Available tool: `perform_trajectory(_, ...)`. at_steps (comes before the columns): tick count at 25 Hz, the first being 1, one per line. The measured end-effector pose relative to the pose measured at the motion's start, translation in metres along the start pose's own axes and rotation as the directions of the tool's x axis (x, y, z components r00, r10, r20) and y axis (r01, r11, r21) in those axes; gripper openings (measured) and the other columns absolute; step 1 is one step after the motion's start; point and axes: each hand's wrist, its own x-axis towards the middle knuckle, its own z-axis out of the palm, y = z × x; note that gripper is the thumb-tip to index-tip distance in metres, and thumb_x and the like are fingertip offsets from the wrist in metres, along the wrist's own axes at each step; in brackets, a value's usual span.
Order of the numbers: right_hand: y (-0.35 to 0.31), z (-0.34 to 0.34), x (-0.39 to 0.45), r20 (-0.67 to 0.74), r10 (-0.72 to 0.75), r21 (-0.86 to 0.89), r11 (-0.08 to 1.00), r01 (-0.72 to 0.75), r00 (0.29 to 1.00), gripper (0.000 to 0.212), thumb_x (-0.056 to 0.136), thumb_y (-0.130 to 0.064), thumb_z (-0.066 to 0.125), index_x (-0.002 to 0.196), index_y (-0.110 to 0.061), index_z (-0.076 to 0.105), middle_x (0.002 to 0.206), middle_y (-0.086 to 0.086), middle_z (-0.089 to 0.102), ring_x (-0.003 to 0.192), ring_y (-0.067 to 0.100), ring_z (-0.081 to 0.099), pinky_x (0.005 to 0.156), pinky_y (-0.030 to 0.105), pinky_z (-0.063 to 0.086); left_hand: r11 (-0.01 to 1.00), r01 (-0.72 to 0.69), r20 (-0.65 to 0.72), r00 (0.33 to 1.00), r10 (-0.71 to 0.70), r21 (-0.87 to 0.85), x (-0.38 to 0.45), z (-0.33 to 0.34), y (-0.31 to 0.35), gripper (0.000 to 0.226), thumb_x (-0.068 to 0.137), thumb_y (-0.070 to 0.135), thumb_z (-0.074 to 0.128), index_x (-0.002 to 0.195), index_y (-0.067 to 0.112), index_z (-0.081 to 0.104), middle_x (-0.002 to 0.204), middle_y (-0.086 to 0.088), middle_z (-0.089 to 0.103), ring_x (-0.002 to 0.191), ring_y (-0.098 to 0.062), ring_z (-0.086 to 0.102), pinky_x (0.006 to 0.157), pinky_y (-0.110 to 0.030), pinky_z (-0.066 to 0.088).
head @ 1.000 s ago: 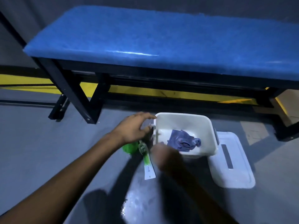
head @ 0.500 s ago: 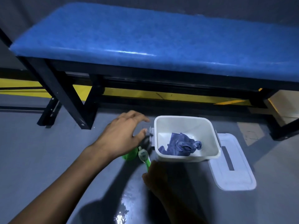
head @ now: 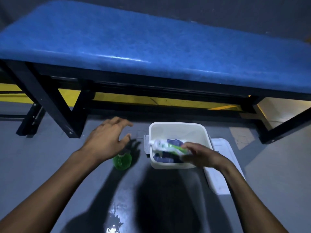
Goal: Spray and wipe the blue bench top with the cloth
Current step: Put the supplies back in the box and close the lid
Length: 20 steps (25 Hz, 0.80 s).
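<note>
The blue bench top [head: 151,42] spans the upper part of the view on a black frame. On the grey floor in front stands a white bin [head: 178,128] with a purple-blue cloth [head: 164,159] inside. My right hand [head: 200,154] holds a white and green tube [head: 165,145] over the bin's opening. A green spray bottle [head: 122,160] stands on the floor left of the bin. My left hand [head: 107,137] hovers just above that bottle with fingers spread, not gripping it.
A white bin lid [head: 218,174] lies flat on the floor right of the bin. Black bench legs [head: 50,101] stand at the left and far right. A yellow floor stripe [head: 151,100] runs under the bench. A wet patch [head: 114,217] shines on the floor near me.
My right hand picked the white and green tube up from the floor and moved it right, over the bin. My left hand stayed above the green bottle, fingers opening wider.
</note>
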Motion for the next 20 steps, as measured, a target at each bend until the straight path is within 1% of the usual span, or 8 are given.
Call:
perform_trajectory(3, 0.005, 0.004, 0.054, -0.306, 0.015, -0.038, 0.999, -0.027, 0.952, 0.021, 0.086, -0.027, 0.072, 0.102, -0.024, 0.059, 0.088, 0.0, 0.067, 0.07, 0.017, 0.06, 0.061, 0.03, 0.05, 1.0, -0.007, -0.008, 1.0, 0.007, 0.008, -0.001, -0.001, 0.004, 0.047, 0.1, 0.046, 0.05, 0.145, 0.037, 0.044, 0.15, 0.005, 0.045, 0.136, -0.023, 0.046, 0.108, -0.043, 0.043)
perform_trajectory(7, 0.029, 0.045, 0.1, -0.365, 0.087, -0.144, 0.978, -0.148, 0.927, 0.02, 0.088, -0.028, 0.066, 0.103, -0.024, 0.054, 0.097, 0.003, 0.069, 0.088, 0.025, 0.065, 0.086, 0.043, 0.054, 1.0, -0.005, -0.038, 0.999, 0.005, 0.002, -0.005, -0.006, 0.011, 0.046, 0.099, 0.045, 0.05, 0.144, 0.036, 0.045, 0.148, 0.004, 0.047, 0.135, -0.024, 0.047, 0.108, -0.044, 0.044)
perform_trajectory(11, 0.03, 0.05, 0.11, -0.353, 0.167, -0.27, 0.924, -0.271, 0.921, 0.041, 0.087, -0.032, 0.071, 0.122, -0.015, 0.056, 0.121, 0.012, 0.065, 0.11, 0.032, 0.064, 0.093, 0.037, 0.049, 1.0, 0.006, -0.055, 0.998, -0.005, 0.018, -0.008, -0.009, 0.01, 0.046, 0.099, 0.046, 0.049, 0.143, 0.036, 0.045, 0.147, 0.005, 0.048, 0.134, -0.024, 0.047, 0.107, -0.045, 0.045)
perform_trajectory(13, 0.009, 0.053, 0.101, -0.478, 0.037, -0.239, 0.956, -0.171, 0.877, 0.042, 0.087, -0.026, 0.069, 0.126, -0.016, 0.055, 0.126, 0.009, 0.06, 0.112, 0.028, 0.062, 0.097, 0.038, 0.049, 1.0, 0.017, -0.057, 0.998, -0.016, 0.015, -0.009, -0.011, 0.01, 0.045, 0.099, 0.045, 0.048, 0.144, 0.036, 0.045, 0.147, 0.005, 0.048, 0.134, -0.024, 0.047, 0.108, -0.045, 0.044)
perform_trajectory(15, -0.026, 0.068, 0.09, -0.618, -0.287, -0.266, 0.953, 0.148, 0.732, 0.031, 0.091, -0.018, 0.062, 0.122, -0.016, 0.06, 0.119, 0.003, 0.06, 0.107, 0.02, 0.062, 0.096, 0.037, 0.05, 1.0, 0.026, -0.054, 0.998, -0.026, 0.011, -0.009, -0.012, 0.009, 0.044, 0.101, 0.043, 0.047, 0.144, 0.036, 0.045, 0.147, 0.005, 0.047, 0.135, -0.024, 0.046, 0.108, -0.046, 0.044)
perform_trajectory(16, -0.048, 0.082, 0.084, -0.613, -0.415, -0.292, 0.91, 0.295, 0.673, 0.03, 0.091, -0.018, 0.061, 0.121, -0.017, 0.061, 0.116, 0.0, 0.06, 0.106, 0.016, 0.061, 0.095, 0.034, 0.049, 0.999, 0.032, -0.052, 0.998, -0.031, 0.013, -0.009, -0.011, 0.008, 0.043, 0.101, 0.042, 0.046, 0.144, 0.036, 0.045, 0.147, 0.005, 0.047, 0.135, -0.024, 0.046, 0.108, -0.045, 0.044)
perform_trajectory(17, -0.069, 0.1, 0.079, -0.566, -0.494, -0.295, 0.869, 0.397, 0.66, 0.036, 0.089, -0.022, 0.064, 0.124, -0.018, 0.059, 0.118, -0.001, 0.058, 0.108, 0.014, 0.058, 0.096, 0.031, 0.048, 0.999, 0.04, -0.052, 0.998, -0.039, 0.016, -0.009, -0.012, 0.007, 0.043, 0.102, 0.04, 0.046, 0.144, 0.035, 0.046, 0.147, 0.004, 0.047, 0.134, -0.025, 0.046, 0.107, -0.045, 0.044)
perform_trajectory(20, -0.103, 0.156, 0.086, -0.313, -0.477, -0.194, 0.878, 0.437, 0.821, 0.073, 0.079, -0.043, 0.075, 0.141, -0.022, 0.043, 0.131, -0.001, 0.052, 0.12, 0.012, 0.05, 0.098, 0.025, 0.04, 0.998, 0.058, -0.063, 0.996, -0.056, 0.022, -0.008, -0.013, 0.004, 0.041, 0.103, 0.037, 0.045, 0.144, 0.036, 0.046, 0.147, 0.003, 0.047, 0.134, -0.026, 0.046, 0.104, -0.044, 0.045)
